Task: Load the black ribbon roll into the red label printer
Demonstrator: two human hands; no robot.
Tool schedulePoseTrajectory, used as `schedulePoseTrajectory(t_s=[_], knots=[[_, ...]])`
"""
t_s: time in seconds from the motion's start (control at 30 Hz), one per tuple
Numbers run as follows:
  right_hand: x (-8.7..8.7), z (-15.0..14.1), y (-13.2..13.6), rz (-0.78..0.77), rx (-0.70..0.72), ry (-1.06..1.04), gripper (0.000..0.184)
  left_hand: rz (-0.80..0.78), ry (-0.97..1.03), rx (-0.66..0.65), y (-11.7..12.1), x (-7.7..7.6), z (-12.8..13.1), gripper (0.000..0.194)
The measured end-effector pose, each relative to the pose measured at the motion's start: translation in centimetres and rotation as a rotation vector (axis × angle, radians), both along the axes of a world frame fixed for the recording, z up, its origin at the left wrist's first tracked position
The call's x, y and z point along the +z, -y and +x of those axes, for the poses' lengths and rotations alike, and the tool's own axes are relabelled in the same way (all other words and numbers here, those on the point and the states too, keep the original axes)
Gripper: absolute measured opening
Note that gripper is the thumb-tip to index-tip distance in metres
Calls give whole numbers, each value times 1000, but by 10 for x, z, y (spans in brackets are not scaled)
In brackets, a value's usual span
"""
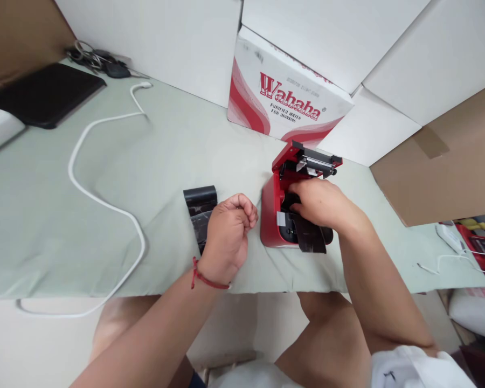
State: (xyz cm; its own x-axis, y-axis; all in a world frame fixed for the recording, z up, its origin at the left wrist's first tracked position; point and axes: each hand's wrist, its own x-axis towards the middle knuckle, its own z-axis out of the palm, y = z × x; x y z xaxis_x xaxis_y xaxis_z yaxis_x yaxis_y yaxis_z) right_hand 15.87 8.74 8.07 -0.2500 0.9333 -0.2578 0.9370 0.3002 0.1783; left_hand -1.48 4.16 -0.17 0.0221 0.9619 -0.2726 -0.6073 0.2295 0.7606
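Note:
A small red label printer (269, 215) stands on the cloth-covered table with its lid (285, 156) raised. My right hand (321, 202) reaches into it from the right, thumb and fingers closed around a dark roll of film (293, 202); the fingertips are partly hidden. A strip of black film (310, 235) hangs out over the printer's front edge. Left of the printer, my left hand (231, 229) is curled into a fist just above the table, with nothing visible in it. Behind that fist lies another black film roll (200, 194), partly unrolled and partly covered by the hand.
A white cable (75, 156) winds across the table's left side and over its front edge. Keys (99, 59) and a black flat case (50, 94) lie at the back left. A Wahaha carton (291, 91) and white boxes (153, 43) stand behind the printer; brown cardboard (440, 156) is at right.

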Motion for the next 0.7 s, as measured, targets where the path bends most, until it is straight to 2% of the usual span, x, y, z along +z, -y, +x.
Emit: schedulePoseTrajectory(t_s=[0.1,0.2,0.3,0.33,0.4,0.5,0.6,0.7], knots=[[24,13,29,65,-14,-93,25,22,-40,64,2,-1,-4,13],[55,44,67,142,-79,-406,38,104,-140,137,2,3,-15,14],[71,85,92,100,-273,-402,54,213,-521,186,-2,10,-31,15],[68,98,96,75,-324,-387,56,250,-715,201,-4,12,-37,15],[52,120,97,-7,-386,-429,51,305,-1124,203,-7,15,-47,17],[9,135,88,-109,-408,-522,36,313,-1613,45,-10,13,-59,28],[-31,133,81,-39,-412,-536,32,237,-1851,-226,-7,10,-69,41],[-47,124,83,78,-401,-578,39,207,-1959,-395,-5,9,-76,46]])
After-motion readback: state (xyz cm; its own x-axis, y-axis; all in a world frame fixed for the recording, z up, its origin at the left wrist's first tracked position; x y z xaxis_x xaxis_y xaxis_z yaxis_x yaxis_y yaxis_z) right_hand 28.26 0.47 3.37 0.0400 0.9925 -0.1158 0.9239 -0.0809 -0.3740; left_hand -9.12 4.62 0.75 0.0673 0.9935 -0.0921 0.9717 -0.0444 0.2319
